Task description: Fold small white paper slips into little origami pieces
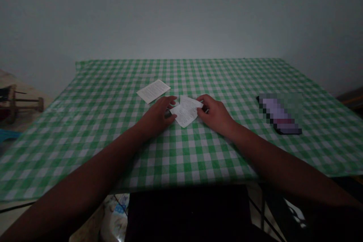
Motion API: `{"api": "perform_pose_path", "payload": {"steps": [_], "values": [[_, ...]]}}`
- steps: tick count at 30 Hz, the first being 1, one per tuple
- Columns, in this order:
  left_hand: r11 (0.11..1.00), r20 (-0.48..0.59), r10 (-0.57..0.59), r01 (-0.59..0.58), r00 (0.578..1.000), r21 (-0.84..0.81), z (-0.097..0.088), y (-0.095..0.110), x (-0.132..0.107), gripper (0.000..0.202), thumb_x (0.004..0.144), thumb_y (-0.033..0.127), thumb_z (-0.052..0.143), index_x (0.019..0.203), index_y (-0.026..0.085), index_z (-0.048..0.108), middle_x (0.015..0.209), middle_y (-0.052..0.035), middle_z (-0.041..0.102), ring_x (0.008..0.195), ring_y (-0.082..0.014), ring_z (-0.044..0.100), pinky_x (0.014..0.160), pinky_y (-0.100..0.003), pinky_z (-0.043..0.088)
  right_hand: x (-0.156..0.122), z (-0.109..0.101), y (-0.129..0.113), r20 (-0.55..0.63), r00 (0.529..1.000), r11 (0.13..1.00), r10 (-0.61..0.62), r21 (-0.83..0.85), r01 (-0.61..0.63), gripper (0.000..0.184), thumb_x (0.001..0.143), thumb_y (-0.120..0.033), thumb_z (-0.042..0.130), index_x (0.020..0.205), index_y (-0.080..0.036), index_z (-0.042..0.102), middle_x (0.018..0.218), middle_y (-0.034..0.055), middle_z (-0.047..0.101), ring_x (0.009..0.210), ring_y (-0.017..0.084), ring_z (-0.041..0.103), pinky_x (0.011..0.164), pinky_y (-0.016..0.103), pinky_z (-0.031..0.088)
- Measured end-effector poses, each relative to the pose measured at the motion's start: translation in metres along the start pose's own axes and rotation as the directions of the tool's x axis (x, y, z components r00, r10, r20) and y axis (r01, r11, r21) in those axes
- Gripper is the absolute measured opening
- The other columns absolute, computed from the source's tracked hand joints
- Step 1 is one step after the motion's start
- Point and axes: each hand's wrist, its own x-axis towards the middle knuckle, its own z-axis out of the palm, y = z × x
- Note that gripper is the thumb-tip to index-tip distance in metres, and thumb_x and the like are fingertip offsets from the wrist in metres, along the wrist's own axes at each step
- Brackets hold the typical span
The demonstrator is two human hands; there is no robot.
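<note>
A folded piece of printed paper (pixel 185 115) lies between my two hands, low over the tablecloth, with one flap rising at its far side. My left hand (pixel 160 116) has its thumb on the paper's left edge, the other fingers curled beside it. At the right corner, the thumb and fingers of my right hand (pixel 217 113) pinch the same paper. A second printed sheet (pixel 154 91) rests flat just beyond my left hand, and neither hand touches it.
A green and white checked cloth (pixel 198 155) covers the table, whose far edge meets a pale wall (pixel 181 19). To the right lies a dark-edged flat object (pixel 280 115), blurred by pixelation. A wooden frame-like item (pixel 25 100) stands beyond the table's left side.
</note>
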Motion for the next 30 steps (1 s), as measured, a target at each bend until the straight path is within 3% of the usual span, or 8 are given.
{"api": "perform_pose_path", "payload": {"steps": [7,11,16,19,23,27,30], "values": [[0.996,-0.003,0.056,-0.056,0.998,-0.070,-0.001,0.003,-0.001,0.050,0.087,0.021,0.064,0.133,0.024,0.046,0.122,-0.0071,0.059,0.105,-0.0206,0.063,0.091,-0.042,0.060,-0.001,0.000,-0.001,0.006,1.000,1.000,-0.030,-0.005,0.030,0.020,0.086,-0.017,0.058,0.105,-0.022,0.061,0.080,0.0005,0.068,0.068,0.017,0.062,0.066,0.032,0.049],[0.992,-0.011,0.088,-0.089,0.996,-0.092,-0.002,0.004,-0.001,0.047,0.086,0.014,0.057,0.131,0.023,0.047,0.122,-0.0083,0.058,0.106,-0.0207,0.063,0.090,-0.042,0.059,0.000,0.001,0.001,-0.011,0.987,0.986,-0.157,-0.059,0.157,0.018,0.087,-0.016,0.056,0.102,-0.020,0.064,0.089,0.0042,0.068,0.077,0.019,0.063,0.071,0.034,0.050],[0.994,-0.056,0.098,-0.100,0.994,-0.033,0.000,0.003,-0.002,0.063,0.081,0.006,0.055,0.140,0.022,0.041,0.125,-0.0094,0.054,0.104,-0.0191,0.061,0.090,-0.039,0.058,0.000,0.002,0.006,0.040,0.907,0.897,-0.420,-0.133,0.421,0.019,0.092,-0.017,0.054,0.105,-0.017,0.067,0.102,0.0103,0.069,0.099,0.024,0.063,0.089,0.041,0.051],[0.988,-0.021,0.141,-0.139,0.990,0.069,-0.001,0.003,-0.001,0.053,0.083,0.008,0.059,0.134,0.021,0.052,0.127,-0.0107,0.054,0.114,-0.0228,0.057,0.100,-0.044,0.052,-0.002,0.004,0.007,0.148,0.845,0.831,-0.514,-0.158,0.534,0.020,0.092,-0.024,0.061,0.108,-0.016,0.070,0.113,0.0133,0.068,0.108,0.027,0.059,0.096,0.045,0.049],[0.965,0.124,0.202,-0.219,0.972,0.142,-0.004,0.004,0.002,0.030,0.082,0.006,0.056,0.106,0.020,0.069,0.116,-0.0072,0.066,0.109,-0.0238,0.060,0.099,-0.045,0.049,-0.006,0.005,0.004,0.335,0.795,0.807,-0.506,-0.141,0.573,0.030,0.089,-0.036,0.069,0.112,-0.017,0.071,0.119,0.0141,0.067,0.112,0.029,0.058,0.098,0.048,0.048],[0.958,0.245,0.125,-0.181,0.961,0.223,-0.010,0.013,0.002,0.032,0.082,0.009,0.057,0.108,0.021,0.071,0.121,-0.0060,0.070,0.112,-0.0273,0.061,0.098,-0.049,0.046,-0.008,0.003,-0.002,0.372,0.800,0.837,-0.471,-0.098,0.538,0.028,0.089,-0.031,0.070,0.114,-0.018,0.070,0.118,0.0128,0.069,0.111,0.028,0.060,0.100,0.049,0.047],[0.952,0.219,0.078,-0.138,0.973,0.274,-0.010,0.019,-0.001,0.021,0.093,0.029,0.059,0.110,0.024,0.071,0.125,-0.0057,0.069,0.120,-0.0304,0.057,0.100,-0.054,0.040,-0.009,0.002,-0.006,0.377,0.801,0.864,-0.465,-0.005,0.504,0.023,0.092,-0.027,0.064,0.114,-0.019,0.069,0.114,0.0104,0.071,0.108,0.024,0.063,0.100,0.045,0.048]]}}
